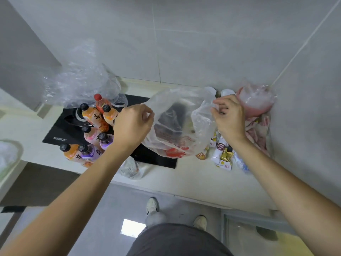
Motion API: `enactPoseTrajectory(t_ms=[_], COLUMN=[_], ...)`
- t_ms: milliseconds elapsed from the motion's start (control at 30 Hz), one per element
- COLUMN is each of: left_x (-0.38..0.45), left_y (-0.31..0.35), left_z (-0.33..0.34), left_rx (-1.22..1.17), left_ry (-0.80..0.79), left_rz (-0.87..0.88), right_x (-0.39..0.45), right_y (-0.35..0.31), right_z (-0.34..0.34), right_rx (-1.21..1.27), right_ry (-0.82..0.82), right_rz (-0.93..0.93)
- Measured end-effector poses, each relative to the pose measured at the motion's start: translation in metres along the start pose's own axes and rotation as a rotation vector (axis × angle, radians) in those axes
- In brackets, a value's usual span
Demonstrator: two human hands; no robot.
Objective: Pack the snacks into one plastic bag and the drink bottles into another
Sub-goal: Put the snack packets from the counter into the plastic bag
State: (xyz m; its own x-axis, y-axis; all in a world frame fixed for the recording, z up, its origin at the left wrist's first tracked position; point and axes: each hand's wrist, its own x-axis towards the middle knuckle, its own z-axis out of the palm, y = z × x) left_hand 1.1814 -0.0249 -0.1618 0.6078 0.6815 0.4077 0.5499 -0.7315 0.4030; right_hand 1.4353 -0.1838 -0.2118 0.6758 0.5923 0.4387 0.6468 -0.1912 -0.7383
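Both hands, left (133, 124) and right (229, 115), pinch a thin bag (177, 126) open beside the bottles (92, 130); the film may slip or tear.

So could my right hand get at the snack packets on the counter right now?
Probably yes, once it lets go. The right hand is gripping the plastic bag rim, so it is busy. The snack packets lie uncovered on the counter just below that wrist, with nothing in between.
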Motion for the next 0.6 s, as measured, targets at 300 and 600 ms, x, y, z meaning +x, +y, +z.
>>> enactPoseTrajectory(t_ms=[300, 600], left_x=[-0.039, -0.075], left_y=[0.012, -0.013], left_z=[0.016, 0.0], left_rx=[0.111, 0.095], left_ry=[-0.29, -0.353], left_rz=[-0.066, 0.093], right_x=[-0.052, -0.114], right_y=[0.002, -0.033], right_z=[-0.013, -0.031], right_rx=[-0.148, -0.341], right_ry=[-0.171, -0.219], right_rz=[-0.001, -0.015])
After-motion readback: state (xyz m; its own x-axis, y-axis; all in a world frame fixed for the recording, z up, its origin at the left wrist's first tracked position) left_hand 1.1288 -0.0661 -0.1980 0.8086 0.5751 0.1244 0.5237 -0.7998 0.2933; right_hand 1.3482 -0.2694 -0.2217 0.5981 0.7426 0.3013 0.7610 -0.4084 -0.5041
